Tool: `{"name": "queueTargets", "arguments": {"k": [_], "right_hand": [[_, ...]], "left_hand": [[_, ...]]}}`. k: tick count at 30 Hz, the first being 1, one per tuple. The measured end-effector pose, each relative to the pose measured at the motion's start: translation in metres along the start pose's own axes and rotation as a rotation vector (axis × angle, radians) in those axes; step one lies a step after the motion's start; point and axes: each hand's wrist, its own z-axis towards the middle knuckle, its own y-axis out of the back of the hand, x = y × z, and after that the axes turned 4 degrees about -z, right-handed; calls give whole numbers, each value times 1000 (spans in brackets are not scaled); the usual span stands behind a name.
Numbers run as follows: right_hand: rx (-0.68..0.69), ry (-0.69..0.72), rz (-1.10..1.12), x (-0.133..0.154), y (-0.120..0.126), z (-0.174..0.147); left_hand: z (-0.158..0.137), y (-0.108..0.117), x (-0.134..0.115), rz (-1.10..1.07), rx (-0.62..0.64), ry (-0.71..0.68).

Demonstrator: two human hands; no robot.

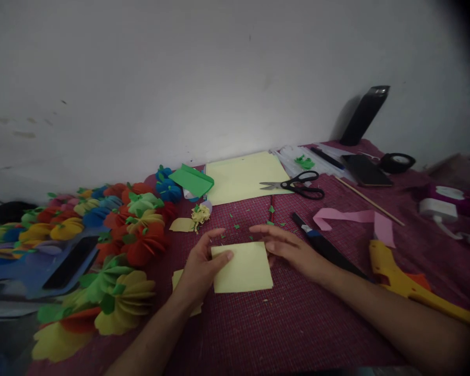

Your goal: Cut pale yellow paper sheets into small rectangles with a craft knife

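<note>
A small rectangle of pale yellow paper is between my hands above the cloth. My left hand holds its left side, the thumb on top and the index finger stretched out past the far corner. At the right edge of the paper is my right hand, its fingers extended and apart; whether they touch the edge I cannot tell. More yellow paper pieces lie partly hidden under my left wrist. Beyond my hands are a yellow leaf-shaped cutout, curled yellow scraps and small green scraps.
Colourful paper pumpkins crowd the left side. Black scissors rest on a large yellow sheet, with folded green paper beside it. To the right are a utility knife, pink ribbon, a yellow glue gun and a stick.
</note>
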Motion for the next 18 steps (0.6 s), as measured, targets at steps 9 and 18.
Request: {"name": "queueTargets", "arguments": {"k": [9, 18], "right_hand": [[38, -123, -181, -14, -4, 1], [39, -87, -190, -14, -3, 1]], "left_hand": [[1, -1, -2, 12, -23, -35], [1, -1, -1, 34, -6, -51]]}}
